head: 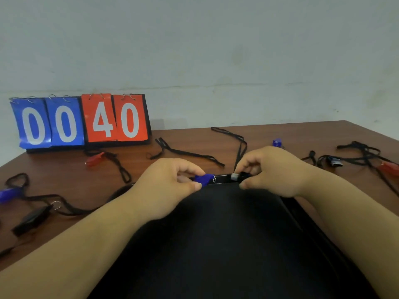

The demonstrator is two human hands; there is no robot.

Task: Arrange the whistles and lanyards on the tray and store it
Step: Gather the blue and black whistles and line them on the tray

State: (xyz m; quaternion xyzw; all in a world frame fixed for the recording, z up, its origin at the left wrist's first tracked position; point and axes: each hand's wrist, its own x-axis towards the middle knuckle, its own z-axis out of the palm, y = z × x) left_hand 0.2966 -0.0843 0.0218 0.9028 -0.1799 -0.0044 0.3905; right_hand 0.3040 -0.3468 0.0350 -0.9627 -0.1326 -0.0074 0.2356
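A black tray [226,234] lies in front of me on the brown table. My left hand [166,186] pinches a blue whistle [204,179] with a metal ring over the tray's far edge. My right hand [272,171] pinches the clip end of a black lanyard [240,151] that runs away across the table; the clip [235,176] sits just right of the whistle's ring. Whether clip and ring are joined I cannot tell.
Loose on the table: a red whistle [94,160], a blue whistle [8,194] and a black whistle [32,219] at left, a blue whistle [276,142], black whistle [334,161] and red whistle [388,167] at right, all with black lanyards. A flip scoreboard [82,121] stands back left.
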